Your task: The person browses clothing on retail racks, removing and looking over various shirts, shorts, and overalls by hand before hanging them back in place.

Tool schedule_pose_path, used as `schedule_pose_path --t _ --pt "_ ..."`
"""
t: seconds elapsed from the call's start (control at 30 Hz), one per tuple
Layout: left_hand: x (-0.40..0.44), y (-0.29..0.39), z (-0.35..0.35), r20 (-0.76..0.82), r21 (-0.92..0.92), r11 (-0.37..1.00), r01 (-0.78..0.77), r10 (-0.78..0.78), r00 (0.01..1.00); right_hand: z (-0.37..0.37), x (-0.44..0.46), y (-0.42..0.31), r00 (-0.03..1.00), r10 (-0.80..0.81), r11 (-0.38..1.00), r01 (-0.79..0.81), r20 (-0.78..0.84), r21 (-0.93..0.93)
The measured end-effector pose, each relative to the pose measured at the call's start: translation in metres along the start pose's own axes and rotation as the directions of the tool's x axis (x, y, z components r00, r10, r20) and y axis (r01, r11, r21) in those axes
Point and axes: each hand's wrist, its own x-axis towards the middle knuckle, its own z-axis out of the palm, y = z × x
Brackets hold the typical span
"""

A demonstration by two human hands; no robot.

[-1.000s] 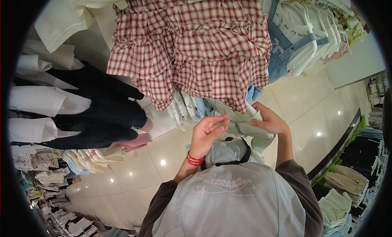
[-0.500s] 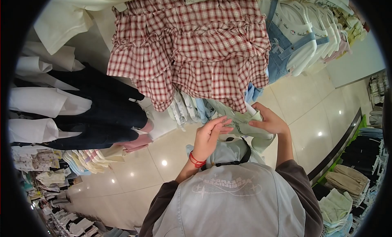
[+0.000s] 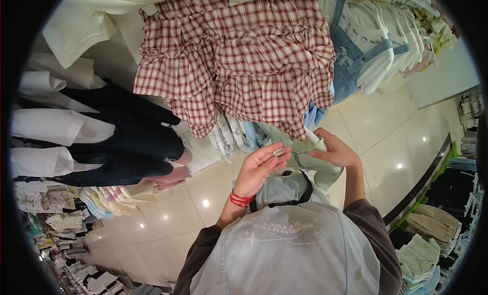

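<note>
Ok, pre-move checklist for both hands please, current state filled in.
1. Right hand gripping the pale green garment: ok.
2. Small lettered piece in the left hand: ok, held face up to camera.
3. Its lettering readable: cannot tell, too small.
4. Pale green garment fully in view: not ok, red checked garment overhangs part of it.
5. Left hand clear of the red checked garment: ok, apart.

Glossy cream tiled floor (image 3: 168, 229), bright spots of reflected light (image 3: 206, 203), pale panel (image 3: 443, 81) at upper right, black edging (image 3: 426, 185) beside green strip (image 3: 451, 154)
</note>
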Motion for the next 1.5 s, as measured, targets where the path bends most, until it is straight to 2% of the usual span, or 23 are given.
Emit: schedule_pose_path --t 0.03,0.13,0.9,1.1,1.3,1.4,1.5 --pt "0.000 0.000 0.001 0.002 0.023 1.000 -0.001 0.000 1.000 0.000 -0.001 -0.003 0.999 0.034 0.999 -0.035 0.020 0.010" --pt "-0.002 0.000 0.001 0.007 0.077 0.997 0.002 -0.003 1.000 0.004 0.001 0.009 0.994 -0.098 0.995 0.098 -0.050 -0.007" --pt "-0.002 0.000 0.007 0.044 0.112 0.994 -0.014 0.009 0.999 0.001 -0.002 0.007 0.997 -0.066 0.997 0.065 -0.029 -0.041" --pt "-0.001 -0.007 0.003 0.081 0.141 0.981 -0.136 0.125 0.989 0.003 -0.002 0.007 0.996 -0.083 0.995 0.081 -0.040 -0.050" --pt "0.000 -0.010 0.002 0.122 0.280 0.928 -0.244 0.218 0.968 0.002 -0.002 0.006 0.998 -0.063 0.997 0.062 -0.028 -0.049" --pt "0.000 -0.010 0.003 0.115 0.263 0.934 -0.242 0.219 0.969 0.002 -0.002 0.009 0.996 -0.085 0.995 0.083 -0.033 -0.058" --pt "0.001 -0.015 -0.004 0.111 0.335 0.917 -0.215 0.188 0.976 0.004 -0.001 0.009 0.994 -0.106 0.994 0.104 -0.041 -0.045"
